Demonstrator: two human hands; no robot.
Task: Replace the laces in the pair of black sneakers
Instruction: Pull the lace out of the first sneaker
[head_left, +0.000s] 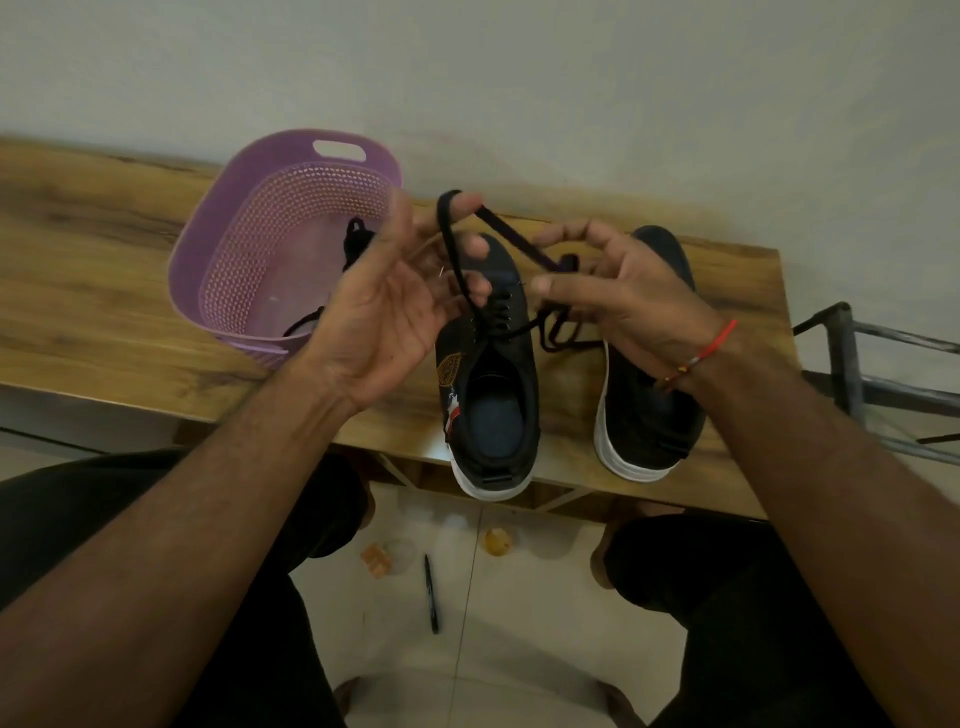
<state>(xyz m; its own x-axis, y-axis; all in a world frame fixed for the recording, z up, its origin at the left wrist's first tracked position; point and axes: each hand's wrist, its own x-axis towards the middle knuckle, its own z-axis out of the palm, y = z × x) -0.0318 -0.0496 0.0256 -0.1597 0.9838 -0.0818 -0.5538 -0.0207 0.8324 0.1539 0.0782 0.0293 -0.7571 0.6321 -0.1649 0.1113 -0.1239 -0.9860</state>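
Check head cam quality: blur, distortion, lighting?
Head view: left hand and right hand slightly motion-blurred around the black lace; the table edge bows from wide-angle distortion; lighting dim and soft, no glare; corners darker.

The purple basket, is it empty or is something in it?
Not empty. The purple basket sits upright, and black laces lie inside it, partly hidden behind the left hand.
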